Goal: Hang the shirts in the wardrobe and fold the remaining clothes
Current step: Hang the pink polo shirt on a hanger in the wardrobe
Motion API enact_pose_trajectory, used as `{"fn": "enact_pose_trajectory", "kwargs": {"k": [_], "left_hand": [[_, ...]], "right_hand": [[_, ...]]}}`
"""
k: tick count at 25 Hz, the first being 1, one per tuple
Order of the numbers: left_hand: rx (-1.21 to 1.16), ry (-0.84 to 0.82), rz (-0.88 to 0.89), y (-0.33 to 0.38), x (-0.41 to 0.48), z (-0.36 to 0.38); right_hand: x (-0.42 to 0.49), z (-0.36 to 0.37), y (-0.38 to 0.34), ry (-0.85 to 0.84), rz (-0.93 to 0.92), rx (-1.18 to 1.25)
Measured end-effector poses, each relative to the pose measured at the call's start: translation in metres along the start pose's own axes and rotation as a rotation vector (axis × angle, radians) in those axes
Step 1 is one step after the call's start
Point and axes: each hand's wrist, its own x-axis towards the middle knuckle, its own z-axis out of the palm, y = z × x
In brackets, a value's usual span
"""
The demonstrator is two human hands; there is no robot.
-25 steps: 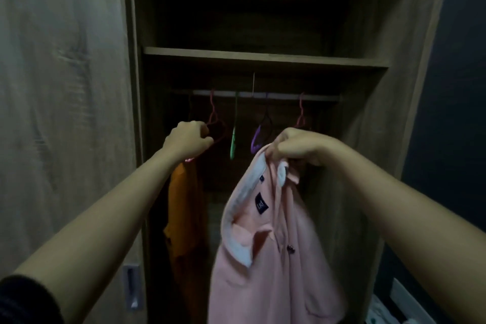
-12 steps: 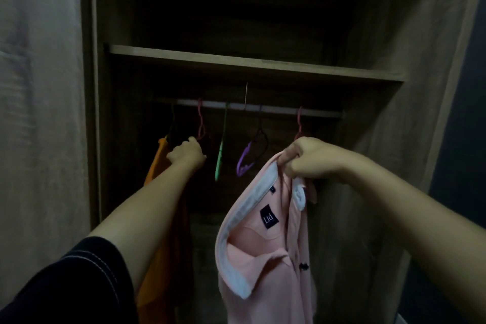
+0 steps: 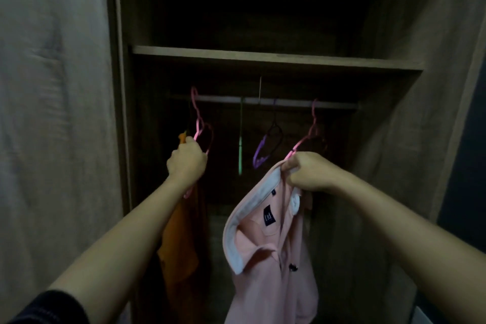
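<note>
I am looking into the open brown wooden wardrobe (image 3: pixel 263 56), with both bare arms stretched into it at about the same height. The left grip (image 3: pixel 186 163) is a fist, knuckles up, clamped on the lower frame of a thin pink plastic hanger (image 3: pixel 200 126). Its hook rises above that grip to the level of the pale clothes rail (image 3: pixel 289 103); whether it rests on the rail I cannot tell. The right grip (image 3: pixel 306 173) is curled tight on the collar of a pale pink polo shirt with a white collar lining (image 3: pixel 276 258), which hangs straight down below it, open collar toward me. An orange garment (image 3: pixel 181 239) hangs below and behind the left grip. Between the two grips hang a green hanger (image 3: pixel 240 150) and a purple hanger (image 3: pixel 263 151). A second pink hanger (image 3: pixel 311 131) hangs just above the right grip.
</note>
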Motion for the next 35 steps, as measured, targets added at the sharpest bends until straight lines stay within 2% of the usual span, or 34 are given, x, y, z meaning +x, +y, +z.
{"fn": "enact_pose_trajectory", "kwargs": {"k": [3, 6, 11, 16, 18, 21, 24, 27, 31, 33, 35], "left_hand": [[-0.027, 0.053, 0.038, -0.044, -0.046, -0.019], [0.017, 0.005, 0.027, -0.083, -0.078, -0.04], [0.098, 0.044, 0.142, -0.156, -0.119, -0.078], [-0.039, 0.072, 0.276, -0.213, -0.165, -0.111], [-0.076, 0.029, 0.376, -0.23, -0.175, -0.12], [-0.074, -0.032, 0.522, -0.235, -0.184, -0.122], [-0.103, -0.044, 0.595, -0.224, -0.194, -0.11], [-0.137, -0.04, 0.617, -0.218, -0.201, -0.103], [-0.234, -0.035, 0.639, -0.216, -0.204, -0.109], [-0.219, -0.018, 0.686, -0.209, -0.203, -0.107], [-0.172, 0.019, 0.707, -0.198, -0.204, -0.099]], "right_hand": [[-0.004, 0.039, 0.001, -0.075, 0.014, -0.016], [-0.005, 0.076, -0.001, -0.127, 0.055, -0.014], [-0.01, 0.114, -0.007, -0.075, 0.107, -0.056], [-0.024, 0.12, -0.016, -0.042, 0.134, -0.154], [-0.031, 0.113, -0.023, -0.01, 0.144, -0.175], [-0.042, 0.104, -0.04, -0.012, 0.098, -0.178], [-0.051, 0.106, -0.059, -0.007, 0.012, -0.224], [-0.056, 0.097, -0.063, 0.079, 0.102, -0.22], [-0.067, 0.071, -0.046, 0.061, 0.187, -0.256], [-0.074, 0.068, -0.054, 0.04, 0.093, -0.312], [-0.081, 0.072, -0.081, 0.0, -0.088, -0.372]]}}
